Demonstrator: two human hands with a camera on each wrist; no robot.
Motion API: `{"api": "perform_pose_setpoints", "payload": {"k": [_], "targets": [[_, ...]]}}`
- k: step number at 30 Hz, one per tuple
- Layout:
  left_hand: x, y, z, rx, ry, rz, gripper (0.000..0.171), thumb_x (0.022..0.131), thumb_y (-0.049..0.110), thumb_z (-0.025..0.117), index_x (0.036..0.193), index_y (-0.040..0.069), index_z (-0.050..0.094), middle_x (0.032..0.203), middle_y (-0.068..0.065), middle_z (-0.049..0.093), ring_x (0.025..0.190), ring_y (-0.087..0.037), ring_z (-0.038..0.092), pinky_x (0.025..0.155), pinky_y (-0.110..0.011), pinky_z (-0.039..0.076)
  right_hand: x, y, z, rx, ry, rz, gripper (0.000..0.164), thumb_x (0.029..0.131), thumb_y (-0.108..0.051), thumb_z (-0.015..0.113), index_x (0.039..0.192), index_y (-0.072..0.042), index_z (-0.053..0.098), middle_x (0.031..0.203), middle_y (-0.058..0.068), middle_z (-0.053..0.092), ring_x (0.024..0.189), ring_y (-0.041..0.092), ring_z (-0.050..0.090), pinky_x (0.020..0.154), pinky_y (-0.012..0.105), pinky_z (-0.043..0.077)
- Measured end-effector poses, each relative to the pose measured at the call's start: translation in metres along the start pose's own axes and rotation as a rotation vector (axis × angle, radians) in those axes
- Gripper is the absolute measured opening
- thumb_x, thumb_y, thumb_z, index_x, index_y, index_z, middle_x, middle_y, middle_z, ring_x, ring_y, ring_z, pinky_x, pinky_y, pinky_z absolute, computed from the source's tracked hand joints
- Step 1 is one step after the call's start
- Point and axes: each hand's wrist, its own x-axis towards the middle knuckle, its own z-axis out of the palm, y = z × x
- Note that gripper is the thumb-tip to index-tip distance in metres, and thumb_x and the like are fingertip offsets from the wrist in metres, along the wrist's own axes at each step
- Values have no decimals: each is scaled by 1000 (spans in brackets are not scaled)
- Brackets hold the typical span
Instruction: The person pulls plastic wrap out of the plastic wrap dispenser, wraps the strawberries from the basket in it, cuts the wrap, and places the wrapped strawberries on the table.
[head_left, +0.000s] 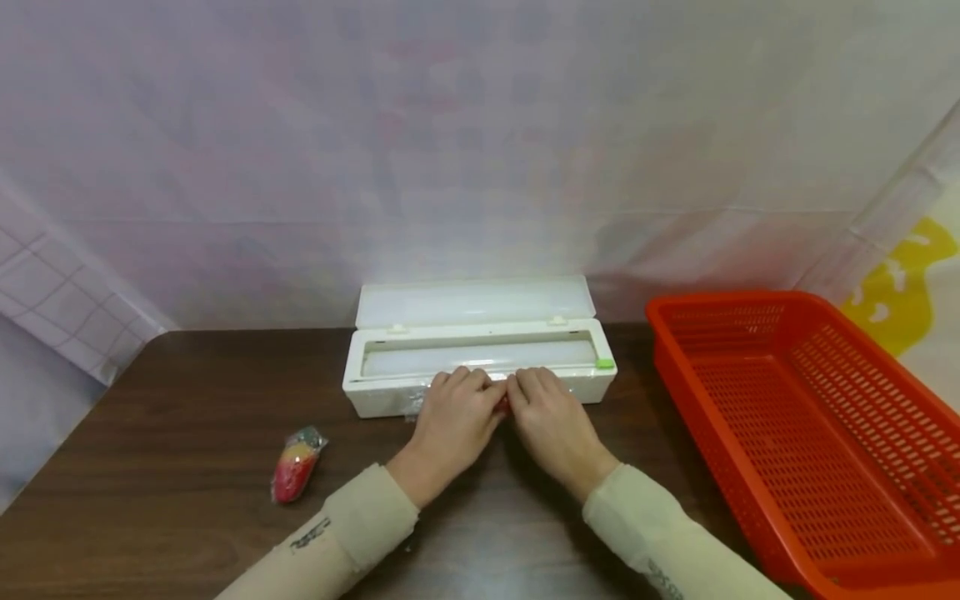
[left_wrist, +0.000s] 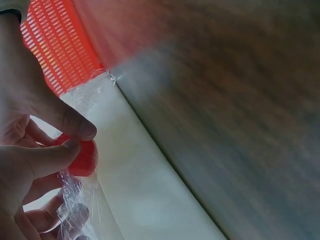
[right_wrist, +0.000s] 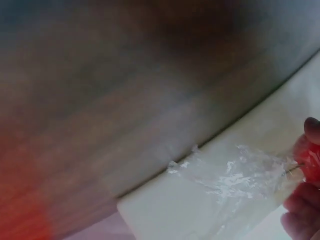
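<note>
A white cling film dispenser [head_left: 378,402] stands at the back of the table, its lid [head_left: 472,302] raised and a pale roll [head_left: 420,360] inside. At its front side, my left hand [head_left: 453,417] and right hand [head_left: 553,421] meet around a small, smooth red object [left_wrist: 85,164]. Thumbs and fingers of both hands pinch it; its kind is hidden by them. A thin dark stem or strand shows beside it in the right wrist view. Crumpled clear cling film [right_wrist: 240,177] lies about the object and against the dispenser's front.
On the left of the table lies a film-wrapped bundle [head_left: 295,467], red, yellow and dark green. A red perforated plastic basket [head_left: 720,442] stands at the right. A green slider [head_left: 604,364] sits at the dispenser's right end. A pale curtain [head_left: 480,167] hangs behind.
</note>
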Motion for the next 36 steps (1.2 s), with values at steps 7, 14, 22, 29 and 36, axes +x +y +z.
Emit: {"api": "perform_pose_setpoints", "payload": {"k": [7,14,22,29,36], "targets": [[0,2,-4,-9,-47,-16,30,80,33,75,107,20,72,94,3,68,85,-18,61,69,-32,47,4,0,0,-18,-20,8,27,71,-13,79,92,1,69,81,8,60,76,23,60,75,34,52],[1,5,-3,-9,-42,-15,25,82,28,73,104,19,73,96,0,67,87,-19,60,70,-33,47,4,1,0,-9,-13,28,28,71,-18,81,88,0,68,78,7,58,74,23,57,75,34,49],[25,-2,-30,-174,-107,-138,24,86,22,68,109,16,71,106,-2,68,97,-22,62,81,-38,50,7,1,1,23,8,41,22,70,-17,81,83,-4,68,75,5,57,68,20,55,66,30,48],[85,20,-50,-277,-444,-6,25,90,30,63,112,20,69,107,0,71,98,-20,65,77,-38,54,3,-1,1,-20,13,90,24,67,-20,82,81,-6,68,77,7,67,68,23,62,62,34,52],[134,45,-43,-156,-671,198,29,87,32,67,114,21,66,116,4,67,105,-17,63,85,-38,52,3,-4,0,-64,-92,124,22,63,-20,81,78,-10,68,80,5,66,79,24,63,69,37,52]]}}
